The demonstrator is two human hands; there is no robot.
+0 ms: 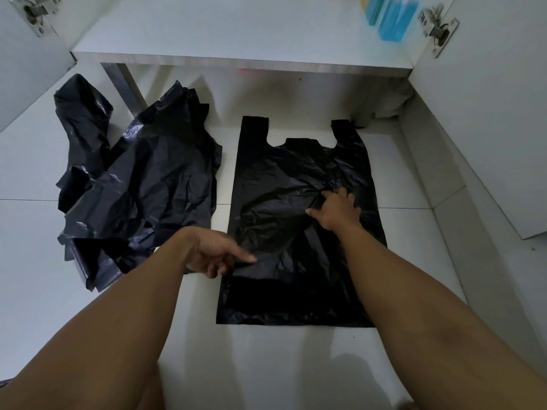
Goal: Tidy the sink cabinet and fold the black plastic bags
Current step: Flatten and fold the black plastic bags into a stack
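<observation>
The white tiled floor [44,261] fills most of what I see, and the open cabinet [236,59] stands across it at 12 o'clock, its doors swung out at 10 and 2 o'clock.

One black bag [281,179] lies spread flat on the floor from the centre toward 4 o'clock. Its two handles point at the cabinet and its bottom edge is nearest the person. At 9 o'clock, just beside it, lies a crumpled heap of bags [148,179], also black, bunched and overlapping.

Both bare forearms reach in from 6 o'clock. The right hand [337,210] rests on the middle of the flat bag with its fingers [344,195] spread and laid down on the plastic, which wrinkles up at their tips; they are not closed around anything. The left hand [210,250] sits at the bag's left edge, at about 7 o'clock from the right hand. Its index finger [245,257] lies straight on the plastic, while the other fingers curl under at the edge. I cannot tell whether they have hold of the edge.

On the cabinet shelf at 1 o'clock stand blue bottles [393,16], cut off by the top of the view. A metal hinge [441,31] shows just right of them, and another hinge [35,13] at 11 o'clock.
</observation>
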